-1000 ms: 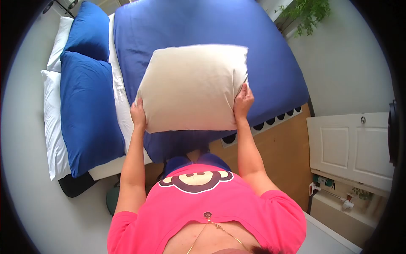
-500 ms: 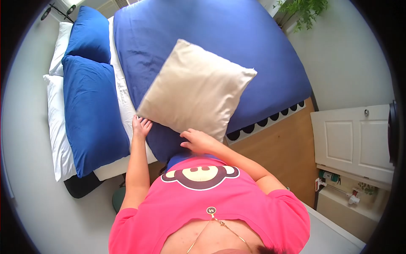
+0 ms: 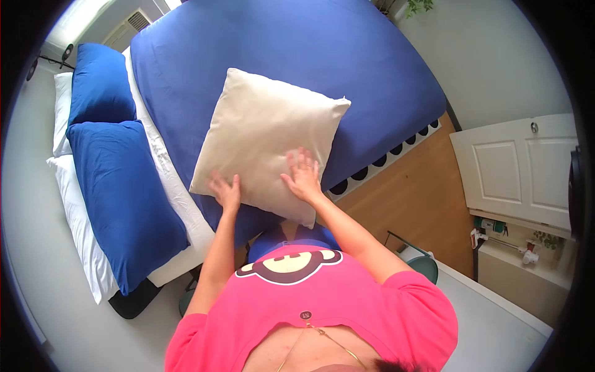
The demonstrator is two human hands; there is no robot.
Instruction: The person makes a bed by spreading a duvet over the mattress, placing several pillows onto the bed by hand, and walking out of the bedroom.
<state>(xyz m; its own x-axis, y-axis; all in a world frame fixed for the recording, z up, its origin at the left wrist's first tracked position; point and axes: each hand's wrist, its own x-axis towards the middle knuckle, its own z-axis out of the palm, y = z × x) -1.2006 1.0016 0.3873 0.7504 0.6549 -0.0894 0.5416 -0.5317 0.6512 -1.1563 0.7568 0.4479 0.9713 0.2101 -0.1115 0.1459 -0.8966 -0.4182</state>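
A square cream cushion lies turned like a diamond on the blue bedspread, near the edge of the bed closest to me. My left hand is over the cushion's lower left part, its fingers spread and a little smeared by motion. On the lower right part of the cushion is my right hand, palm down with fingers apart and slightly blurred. Neither hand grips the fabric. Whether the palms press on it or hover just above, I cannot tell.
Two blue pillows rest against white pillows at the left end of the bed. A rug with black scallops borders the bed on the wooden floor. At right are a white panelled door and a green rounded chair back.
My left hand has left the cushion's left corner and moved onto its top. My right hand has moved from the lower edge up onto the cushion, fingers opening. The camera view has shifted.
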